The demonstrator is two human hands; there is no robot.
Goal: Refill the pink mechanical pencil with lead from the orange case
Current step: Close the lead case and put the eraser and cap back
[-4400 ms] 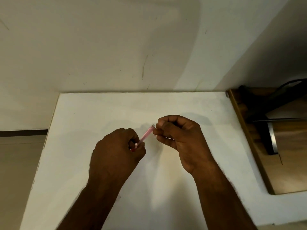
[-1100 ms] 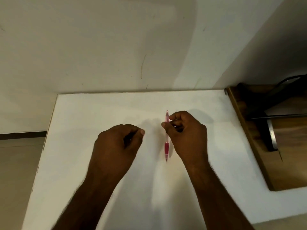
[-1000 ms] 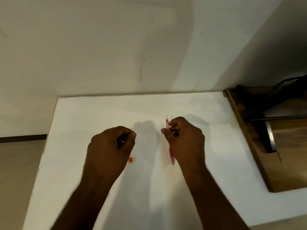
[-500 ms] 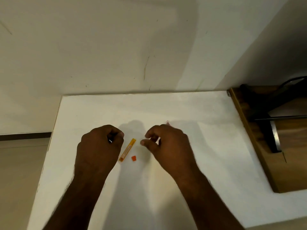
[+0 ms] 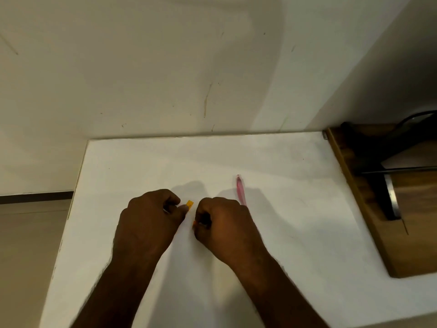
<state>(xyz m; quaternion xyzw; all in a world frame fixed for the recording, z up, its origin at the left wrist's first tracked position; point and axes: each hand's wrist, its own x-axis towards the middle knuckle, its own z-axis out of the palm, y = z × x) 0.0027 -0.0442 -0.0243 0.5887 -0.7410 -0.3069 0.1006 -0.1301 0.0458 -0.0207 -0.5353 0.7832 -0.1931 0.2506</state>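
A broad white rectangular tabletop fills the lower view, pushed up against a scuffed cream wall. Off to the right sits a brown wooden board, flush against the table's right edge, with dark metal hardware on its far end.

Both forearms come in from the bottom, and the hands meet near the middle of the table. The left hand is knuckles-up, fingers curled under, thumb and forefinger pinching the slim orange plastic lead case; only the far end of that case peeks out past the fingertips, the rest is hidden beneath the hand. A small pale sliver shows between the left fingers, too small to identify.

The right hand sits just beside it, nearly touching, fingers clenched in tight. A tiny fleck of orange shows at its fingertips, so it seems to be pinching a small orange piece, though what exactly cannot be told.

The pink translucent mechanical pencil lies flat on the white table, just beyond the right hand, running away from the person toward the wall. Its near end is hidden behind the right knuckles; neither hand grips it.
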